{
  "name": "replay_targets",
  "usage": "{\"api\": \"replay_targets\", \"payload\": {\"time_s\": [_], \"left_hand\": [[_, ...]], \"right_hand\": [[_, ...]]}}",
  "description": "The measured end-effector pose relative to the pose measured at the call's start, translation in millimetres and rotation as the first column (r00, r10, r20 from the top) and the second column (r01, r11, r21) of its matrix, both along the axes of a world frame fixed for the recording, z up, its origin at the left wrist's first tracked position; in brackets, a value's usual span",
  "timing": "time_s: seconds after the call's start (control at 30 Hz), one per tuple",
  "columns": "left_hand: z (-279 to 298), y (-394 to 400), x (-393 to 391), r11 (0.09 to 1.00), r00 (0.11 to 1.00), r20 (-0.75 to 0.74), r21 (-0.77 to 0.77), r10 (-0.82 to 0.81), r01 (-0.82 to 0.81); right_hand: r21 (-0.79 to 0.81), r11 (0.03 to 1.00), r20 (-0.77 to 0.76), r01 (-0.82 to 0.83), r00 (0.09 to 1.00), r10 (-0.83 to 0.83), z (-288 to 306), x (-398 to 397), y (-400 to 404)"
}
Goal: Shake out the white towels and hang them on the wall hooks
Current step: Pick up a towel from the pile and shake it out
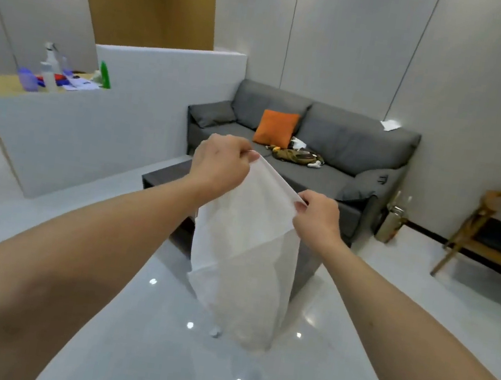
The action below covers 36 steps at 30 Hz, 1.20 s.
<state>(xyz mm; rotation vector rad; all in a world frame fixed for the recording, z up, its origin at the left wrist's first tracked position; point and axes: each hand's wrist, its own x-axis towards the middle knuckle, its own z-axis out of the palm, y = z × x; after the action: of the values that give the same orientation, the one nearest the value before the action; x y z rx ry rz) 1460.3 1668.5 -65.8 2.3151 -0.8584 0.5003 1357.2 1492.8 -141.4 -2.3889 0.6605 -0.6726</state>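
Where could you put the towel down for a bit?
Both hands, left hand and right hand, pinch the white towel. The sofa has a bare seat left of the orange cushion, and another between the olive clutter and the right armrest. The counter is crowded with bottles.

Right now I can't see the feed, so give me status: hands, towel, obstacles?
Left hand and right hand pinch the towel by its top edge. Towel hangs open. No hooks in view.
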Motion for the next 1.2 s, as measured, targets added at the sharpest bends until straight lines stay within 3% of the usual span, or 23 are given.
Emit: {"api": "replay_targets", "payload": {"time_s": [0.1,0.17,0.23,0.3,0.4,0.5,0.6,0.7,0.77,0.87,0.93,1.03,1.1,1.2], "left_hand": [[0.4,-71.3,-18.6,1.0,0.999,-0.043,0.004,-0.021,0.022],[-3.9,-119.3,-25.9,0.99,0.998,-0.05,0.135,-0.036,0.042],[-13.8,-172.8,-41.9,0.928,0.977,-0.12,0.311,-0.174,0.204],[-28.7,-226.0,-73.6,0.805,0.893,-0.241,0.389,-0.38,0.448],[-54.9,-304.7,-124.2,0.678,0.727,-0.391,0.283,-0.564,0.678],[-73.3,-377.7,-149.2,0.674,0.658,-0.448,0.152,-0.605,0.723],[-80.5,-453.5,-153.9,0.684,0.653,-0.409,0.09,-0.637,0.724],[-81.4,-539.1,-152.8,0.69,0.657,-0.368,0.053,-0.658,0.721],[-84.1,-597.0,-160.4,0.593,0.571,-0.42,0.09,-0.706,0.8],[-88.4,-666.7,-189.9,0.4,0.373,-0.543,0.073,-0.752,0.914],[-87.4,-707.6,-206.9,0.353,0.272,-0.577,-0.029,-0.77,0.935],[-87.6,-757.0,-212.8,0.35,0.221,-0.614,-0.096,-0.758,0.932],[-89.3,-786.0,-204.0,0.365,0.257,-0.603,-0.061,-0.755,0.929],[-92.0,-827.8,-180.9,0.502,0.348,-0.606,-0.101,-0.716,0.859]], "right_hand": [[0.102,0.973,-0.081,0.209,0.976,-0.201,-13.5,-52.9,-69.2],[0.246,0.933,-0.012,0.262,0.963,-0.268,-15.3,-83.4,-105.1],[0.326,0.916,0.099,0.233,0.955,-0.278,-8.3,-106.2,-133.2],[0.329,0.925,0.184,0.192,0.947,-0.262,3.1,-122.4,-156.8],[0.266,0.936,0.176,0.229,0.944,-0.281,11.7,-143.9,-204.0],[0.17,0.914,0.044,0.368,0.924,-0.38,-1.1,-182.7,-272.1],[0.179,0.799,-0.147,0.575,0.818,-0.556,-28.9,-231.2,-350.9],[0.278,0.639,-0.146,0.717,0.689,-0.71,-46.3,-260.0,-423.4],[0.366,0.589,-0.076,0.721,0.654,-0.753,-42.7,-259.5,-466.2],[0.391,0.655,-0.018,0.646,0.717,-0.697,-19.5,-244.1,-518.0],[0.357,0.706,-0.013,0.611,0.759,-0.651,-2.9,-237.7,-547.9],[0.328,0.719,-0.043,0.613,0.77,-0.637,2.3,-252.1,-590.5],[0.355,0.712,-0.109,0.606,0.783,-0.612,-2.8,-267.8,-622.0],[0.28,0.715,-0.302,0.641,0.766,-0.568,-15.7,-275.5,-675.1]]}}
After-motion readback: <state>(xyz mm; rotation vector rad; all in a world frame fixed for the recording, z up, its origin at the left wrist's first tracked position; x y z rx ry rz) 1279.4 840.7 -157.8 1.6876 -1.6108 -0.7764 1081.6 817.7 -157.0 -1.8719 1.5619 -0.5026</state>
